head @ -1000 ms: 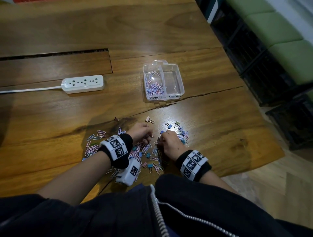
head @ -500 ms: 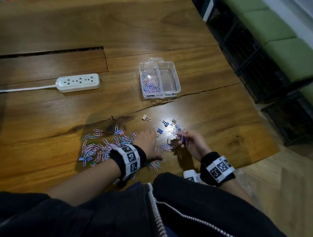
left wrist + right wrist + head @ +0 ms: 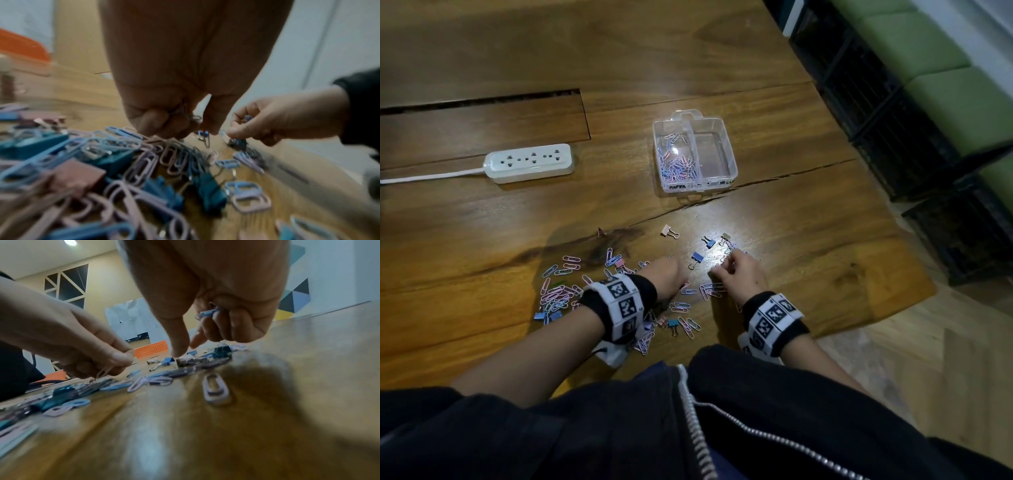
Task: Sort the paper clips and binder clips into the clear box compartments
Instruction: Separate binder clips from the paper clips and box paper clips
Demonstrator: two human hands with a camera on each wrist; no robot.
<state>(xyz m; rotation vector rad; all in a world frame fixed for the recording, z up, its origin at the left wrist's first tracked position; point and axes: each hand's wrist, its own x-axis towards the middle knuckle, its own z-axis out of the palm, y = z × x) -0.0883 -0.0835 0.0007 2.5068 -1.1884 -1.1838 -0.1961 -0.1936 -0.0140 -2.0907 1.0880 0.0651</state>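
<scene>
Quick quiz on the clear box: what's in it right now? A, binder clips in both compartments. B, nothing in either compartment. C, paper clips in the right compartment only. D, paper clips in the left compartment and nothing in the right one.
D: in the head view the box holds a heap of paper clips in its left compartment, while the right compartment shows only bare clear plastic.

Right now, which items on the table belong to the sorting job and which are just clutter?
Job: clear box; paper clips; binder clips; left hand and right hand, each holding paper clips.

Clutter: white power strip.
</scene>
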